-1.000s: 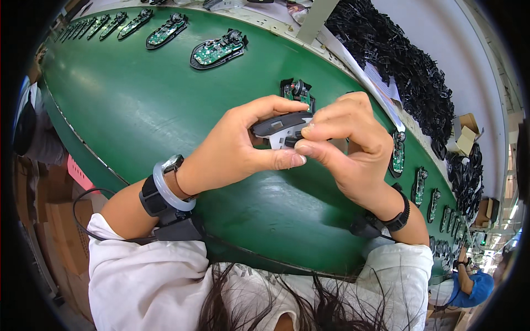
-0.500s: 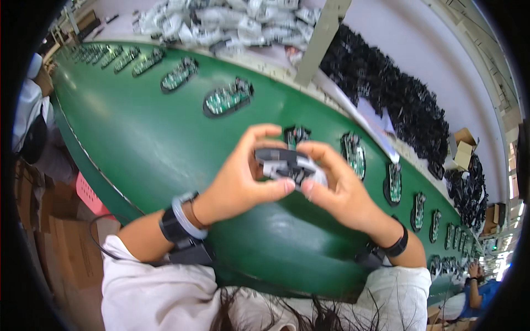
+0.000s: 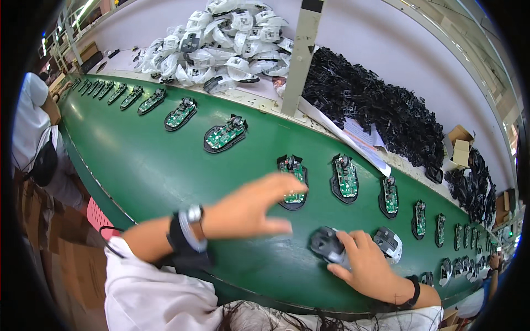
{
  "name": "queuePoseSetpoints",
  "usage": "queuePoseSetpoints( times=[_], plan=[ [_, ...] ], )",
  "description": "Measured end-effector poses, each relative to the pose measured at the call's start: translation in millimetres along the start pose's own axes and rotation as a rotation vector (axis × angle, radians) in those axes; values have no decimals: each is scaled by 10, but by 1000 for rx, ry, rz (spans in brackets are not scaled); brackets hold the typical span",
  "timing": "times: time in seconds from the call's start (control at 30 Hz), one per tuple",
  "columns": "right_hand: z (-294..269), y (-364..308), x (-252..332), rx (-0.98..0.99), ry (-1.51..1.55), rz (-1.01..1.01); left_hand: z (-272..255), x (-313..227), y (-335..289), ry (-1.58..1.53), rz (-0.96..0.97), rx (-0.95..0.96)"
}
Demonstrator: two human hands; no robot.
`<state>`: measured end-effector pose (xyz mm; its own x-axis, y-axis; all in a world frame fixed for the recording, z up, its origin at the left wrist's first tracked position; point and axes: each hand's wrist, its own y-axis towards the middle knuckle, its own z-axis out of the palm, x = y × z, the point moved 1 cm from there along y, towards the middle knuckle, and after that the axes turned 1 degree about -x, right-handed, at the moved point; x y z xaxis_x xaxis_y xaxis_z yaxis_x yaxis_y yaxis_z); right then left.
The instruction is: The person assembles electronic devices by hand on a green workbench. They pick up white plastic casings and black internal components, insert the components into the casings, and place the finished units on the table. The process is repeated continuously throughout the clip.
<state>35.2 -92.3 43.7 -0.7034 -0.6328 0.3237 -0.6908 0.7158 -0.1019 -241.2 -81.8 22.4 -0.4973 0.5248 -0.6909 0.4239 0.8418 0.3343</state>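
At the right front of the green bench, my right hand [image 3: 367, 267] has thumb and fingers on the near end of a dark and grey mouse shell [image 3: 326, 244], which is slightly blurred. A second mouse shell [image 3: 388, 244], black and white, lies just beyond those fingers. My left hand [image 3: 248, 207] is in the air over the bench, thumb and fingers apart, with nothing in it. Its fingertips partly cover a mouse base with a green circuit board [image 3: 292, 185]. Another such mouse base [image 3: 346, 179] lies to the right of it.
Several more mouse bases [image 3: 225, 135] run in a line along the green bench [image 3: 154, 160]. White shells [image 3: 221, 44] and small black parts [image 3: 375, 99] are heaped behind, parted by a metal post [image 3: 301, 60]. More shells [image 3: 446, 270] lie at right. Another person [image 3: 41, 127] stands far left.
My hands have parted. The left let go of the mouse shell and moved left and down; the right brought it down to the right, near the bench. The view has shifted.
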Motion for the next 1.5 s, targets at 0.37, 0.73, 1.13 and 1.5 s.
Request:
queuePoseSetpoints(
  times=[0.37, 0.73, 1.13, 1.5],
  plan=[
    [-20, -248, -178, -216, 124, -53, -1499, 2323, 1629, 1069, -271, -261],
    [-425, 298, -773, -501, 108, -63, -1858, 1984, 1513, -92, -513, -451],
    [-554, 1520, -3028, -717, 9, 548, -1569, 826, 549, -1192, -263, -469],
    [-554, 1380, -2835, -836, 375, 486, -14, 110, -641, -2416, -674, -177]
  ],
)
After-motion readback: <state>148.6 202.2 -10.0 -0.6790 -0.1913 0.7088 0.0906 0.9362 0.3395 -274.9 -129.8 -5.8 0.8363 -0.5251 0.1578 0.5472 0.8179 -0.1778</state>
